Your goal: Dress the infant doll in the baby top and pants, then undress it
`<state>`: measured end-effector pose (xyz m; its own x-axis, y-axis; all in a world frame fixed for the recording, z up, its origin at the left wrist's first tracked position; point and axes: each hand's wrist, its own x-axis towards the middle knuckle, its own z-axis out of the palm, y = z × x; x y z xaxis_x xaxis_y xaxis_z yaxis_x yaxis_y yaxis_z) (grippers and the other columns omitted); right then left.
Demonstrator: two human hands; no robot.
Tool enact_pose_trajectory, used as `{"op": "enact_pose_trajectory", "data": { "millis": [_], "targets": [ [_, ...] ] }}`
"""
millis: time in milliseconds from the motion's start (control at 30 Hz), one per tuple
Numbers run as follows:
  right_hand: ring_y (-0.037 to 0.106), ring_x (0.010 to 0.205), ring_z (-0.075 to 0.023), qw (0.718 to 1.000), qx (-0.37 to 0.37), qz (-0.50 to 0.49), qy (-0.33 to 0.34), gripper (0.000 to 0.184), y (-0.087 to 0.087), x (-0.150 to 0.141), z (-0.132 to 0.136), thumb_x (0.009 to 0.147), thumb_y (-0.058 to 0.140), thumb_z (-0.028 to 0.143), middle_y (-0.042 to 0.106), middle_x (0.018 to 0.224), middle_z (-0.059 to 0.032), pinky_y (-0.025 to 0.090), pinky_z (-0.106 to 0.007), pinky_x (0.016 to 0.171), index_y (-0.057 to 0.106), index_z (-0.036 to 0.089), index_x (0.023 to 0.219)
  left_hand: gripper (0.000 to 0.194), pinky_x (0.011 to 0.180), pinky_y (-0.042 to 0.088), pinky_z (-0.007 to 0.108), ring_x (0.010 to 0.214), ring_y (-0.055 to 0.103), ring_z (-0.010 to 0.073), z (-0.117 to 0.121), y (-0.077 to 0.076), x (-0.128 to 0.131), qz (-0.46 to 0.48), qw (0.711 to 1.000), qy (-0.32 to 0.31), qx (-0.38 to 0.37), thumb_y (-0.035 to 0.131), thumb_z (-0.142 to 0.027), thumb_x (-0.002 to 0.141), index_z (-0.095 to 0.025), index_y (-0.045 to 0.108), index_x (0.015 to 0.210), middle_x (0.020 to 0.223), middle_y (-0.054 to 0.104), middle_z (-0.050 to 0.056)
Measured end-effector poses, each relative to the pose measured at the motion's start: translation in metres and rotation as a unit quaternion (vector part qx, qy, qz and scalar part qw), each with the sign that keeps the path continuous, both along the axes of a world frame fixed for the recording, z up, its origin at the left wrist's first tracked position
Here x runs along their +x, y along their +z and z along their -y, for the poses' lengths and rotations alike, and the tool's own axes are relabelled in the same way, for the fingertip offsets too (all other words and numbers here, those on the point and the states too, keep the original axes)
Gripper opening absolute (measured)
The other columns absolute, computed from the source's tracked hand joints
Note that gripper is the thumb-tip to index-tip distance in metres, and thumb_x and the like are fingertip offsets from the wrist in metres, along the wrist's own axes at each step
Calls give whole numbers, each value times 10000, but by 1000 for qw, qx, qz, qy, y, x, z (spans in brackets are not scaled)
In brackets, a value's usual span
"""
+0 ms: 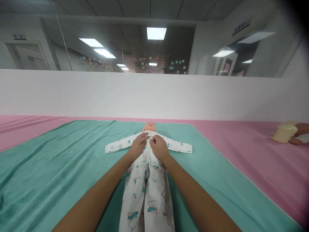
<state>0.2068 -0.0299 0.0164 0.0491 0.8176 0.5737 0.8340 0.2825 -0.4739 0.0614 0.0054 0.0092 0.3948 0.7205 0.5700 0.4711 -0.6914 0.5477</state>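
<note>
A doll (150,126) lies on its back, its head at the far end, its sleeves spread to both sides. It is dressed in a white shirt (148,158) and white trousers (154,193), both printed with small teal and pink figures. My left hand (138,145) rests on the left side of the shirt's chest, fingers stretched towards the middle. Close beside it, my right hand (159,147) is closed at the shirt's front, fingers curled on the cloth near the neck. The fingertips partly hide the front edge there.
Under the doll is a teal cloth (72,167), spread over a pink cover (241,145). At the far right lies a pale yellow object (284,132) beside a brown, skin-like shape, unclear at the frame edge. A white wall (145,95) with windows above closes off the far side.
</note>
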Motion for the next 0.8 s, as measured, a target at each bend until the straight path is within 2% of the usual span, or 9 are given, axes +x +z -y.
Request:
{"op": "enact_pose_trajectory", "data": {
  "millis": [133,300,433,533,667,800],
  "targets": [
    [442,658,-123,999,17,-24,22,142,-2,2,-6,816,394,219,489,701,15,285,-242,598,423,199,678,371,1058,325,381,1196,448,190,-1,10,14,-46,997,60,13,340,-113,810,-177,652,1001,1262,542,67],
    [452,694,-136,996,44,-41,67,160,-5,5,-8,842,355,231,480,727,7,322,-249,641,400,207,690,349,1034,347,378,1171,460,186,0,9,17,-58,996,67,32,341,-94,785,-184,633,954,1232,555,49],
    [434,673,-136,996,31,-72,38,170,-7,6,-12,822,354,226,460,697,14,321,-249,624,381,207,654,293,991,368,431,1142,462,213,4,7,18,-67,993,87,36,352,-78,753,-198,587,880,1210,543,49],
    [405,619,-127,996,16,-93,6,186,-6,6,-10,800,379,235,419,624,34,296,-238,578,359,207,617,277,976,376,436,1140,458,218,8,8,17,-60,995,75,39,350,-69,747,-214,568,836,1199,535,42],
    [398,587,-116,996,15,-87,-10,232,-2,4,6,831,383,297,416,586,43,268,-232,551,380,201,620,307,997,362,416,1164,440,202,19,9,9,-45,995,47,75,342,-75,777,-225,589,881,1219,521,37],
    [401,580,-109,999,-2,27,19,352,2,2,34,881,359,397,461,583,36,229,-242,539,413,191,601,325,1027,340,395,1215,408,194,31,5,-3,-47,996,-4,72,333,-136,843,-236,630,927,1288,491,34]
  ]
}}
